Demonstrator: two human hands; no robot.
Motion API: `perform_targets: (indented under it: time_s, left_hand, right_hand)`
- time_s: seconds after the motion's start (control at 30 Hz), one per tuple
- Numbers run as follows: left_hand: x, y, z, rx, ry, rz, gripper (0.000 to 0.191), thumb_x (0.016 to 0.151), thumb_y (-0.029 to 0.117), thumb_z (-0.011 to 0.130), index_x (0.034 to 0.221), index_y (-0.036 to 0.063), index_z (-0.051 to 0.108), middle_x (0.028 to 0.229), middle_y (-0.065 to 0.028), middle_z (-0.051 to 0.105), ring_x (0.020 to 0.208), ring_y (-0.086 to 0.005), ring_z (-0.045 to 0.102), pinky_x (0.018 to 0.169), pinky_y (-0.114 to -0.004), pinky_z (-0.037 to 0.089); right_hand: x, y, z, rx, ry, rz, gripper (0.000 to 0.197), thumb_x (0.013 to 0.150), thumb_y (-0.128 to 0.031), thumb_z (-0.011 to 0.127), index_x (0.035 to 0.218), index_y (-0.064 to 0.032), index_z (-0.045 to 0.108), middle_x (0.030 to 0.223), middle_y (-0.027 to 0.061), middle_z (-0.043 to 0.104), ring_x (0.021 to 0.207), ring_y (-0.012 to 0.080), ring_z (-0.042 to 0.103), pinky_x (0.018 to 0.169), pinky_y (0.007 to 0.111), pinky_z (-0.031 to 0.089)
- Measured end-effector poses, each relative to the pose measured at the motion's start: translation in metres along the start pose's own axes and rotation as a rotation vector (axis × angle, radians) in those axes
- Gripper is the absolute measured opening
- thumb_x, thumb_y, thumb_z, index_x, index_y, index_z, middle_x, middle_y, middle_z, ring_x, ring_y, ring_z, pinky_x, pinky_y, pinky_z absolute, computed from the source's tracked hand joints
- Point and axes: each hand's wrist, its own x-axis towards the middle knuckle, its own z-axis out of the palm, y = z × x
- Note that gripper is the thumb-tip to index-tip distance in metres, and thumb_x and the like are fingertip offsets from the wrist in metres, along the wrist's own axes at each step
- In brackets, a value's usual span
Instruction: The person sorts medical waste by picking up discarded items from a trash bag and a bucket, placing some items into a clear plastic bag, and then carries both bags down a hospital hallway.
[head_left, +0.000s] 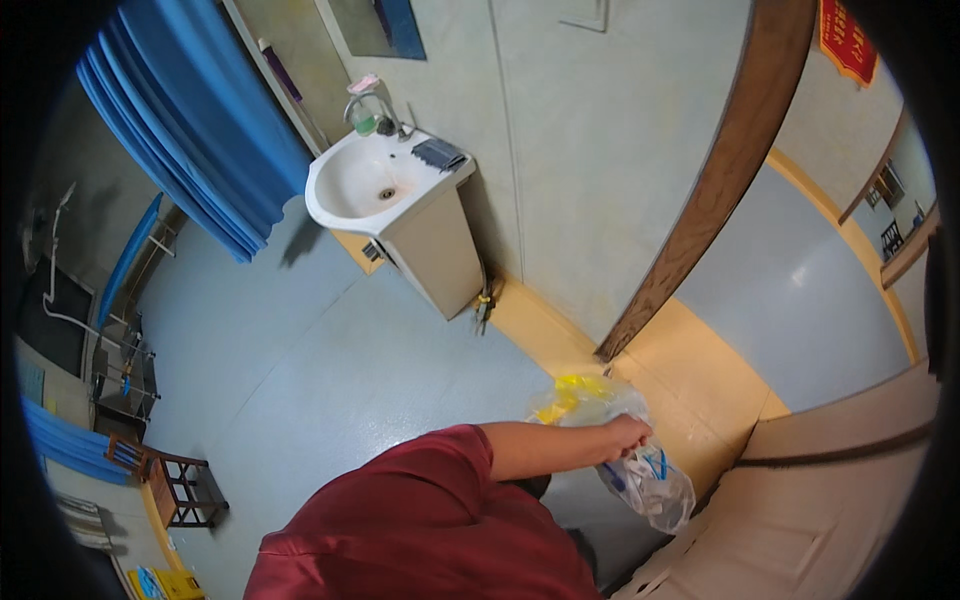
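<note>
My left hand (628, 436), at the end of an arm coming out of a dark red short sleeve, is shut on a clear plastic bag (660, 487). The bag hangs on both sides of the fist. White crumpled items and blue strips show inside its lower part, and something yellow shows at its upper part. It hangs above the floor near the foot of the brown door frame (701, 217). My right hand is out of view.
A white washbasin (360, 187) on a cabinet holds a faucet, a green bottle and a grey cloth. Blue curtains (202, 127) hang at upper left. A wooden chair (176, 487) and yellow container (172, 585) stand lower left. A pale door (795, 540) is at lower right.
</note>
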Motion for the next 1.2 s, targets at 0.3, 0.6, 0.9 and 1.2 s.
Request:
perform_targets:
  time_s: [0.3,0.6,0.9,1.2]
  left_hand:
    - [0.21,0.11,0.161,0.053,0.072,-0.101,0.018,0.069,0.021,0.058,0.062,0.0079,0.048,0.056,-0.0027,0.044,0.043,-0.0112,0.036,0.036,-0.025,0.027]
    - [0.427,0.253,0.285,0.158,0.153,-0.149,0.022,0.075,0.021,0.056,0.057,0.0121,0.046,0.049,0.0022,0.042,0.039,-0.0073,0.033,0.035,-0.022,0.028]
    - [0.604,0.415,0.337,0.231,0.275,-0.105,0.02,0.075,0.02,0.055,0.059,0.0141,0.046,0.048,0.0047,0.041,0.04,-0.0071,0.036,0.038,-0.024,0.03]
    - [0.649,0.496,0.303,0.2,0.348,-0.049,0.019,0.075,0.02,0.056,0.058,0.0144,0.047,0.05,0.0049,0.043,0.042,-0.0087,0.036,0.045,-0.026,0.031]
  right_hand:
    - [0.112,-0.15,0.081,0.117,0.082,0.088,0.016,0.078,-0.018,0.047,0.076,-0.0023,0.046,0.058,0.005,0.044,0.052,0.0152,0.041,0.05,0.029,0.04]
    - [0.181,-0.261,0.13,0.314,0.353,0.265,0.016,0.08,-0.018,0.044,0.071,-0.0047,0.042,0.057,0.0046,0.041,0.05,0.0154,0.039,0.048,0.03,0.038]
    - [0.222,-0.332,0.193,0.487,0.524,0.45,0.019,0.082,-0.018,0.04,0.067,-0.0071,0.039,0.056,0.0041,0.039,0.048,0.0156,0.037,0.045,0.03,0.036]
    - [0.286,-0.372,0.222,0.581,0.517,0.542,0.024,0.084,-0.018,0.037,0.062,-0.0096,0.036,0.054,0.0036,0.036,0.046,0.0159,0.035,0.043,0.03,0.034]
